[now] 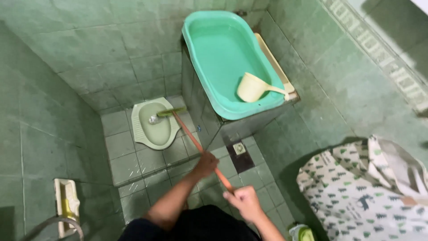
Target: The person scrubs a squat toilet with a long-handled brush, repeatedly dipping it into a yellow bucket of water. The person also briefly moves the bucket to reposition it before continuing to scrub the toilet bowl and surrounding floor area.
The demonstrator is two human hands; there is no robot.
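Observation:
I hold a long-handled brush by its orange handle (191, 138). My left hand (207, 163) grips the handle higher along its length, and my right hand (244, 201) grips it near the near end. The green brush head (170, 112) rests on the right rim of a pale green squat toilet (154, 123) set in a raised tiled step. Inside the bowl lies a small grey object near the brush head.
A turquoise plastic basin (225, 58) sits on a tiled tank to the right, with a cream dipper (255, 88) in it. A floor drain (239, 148) lies below. A patterned cloth bag (361, 187) hangs at right. A wall holder (65, 203) is at lower left.

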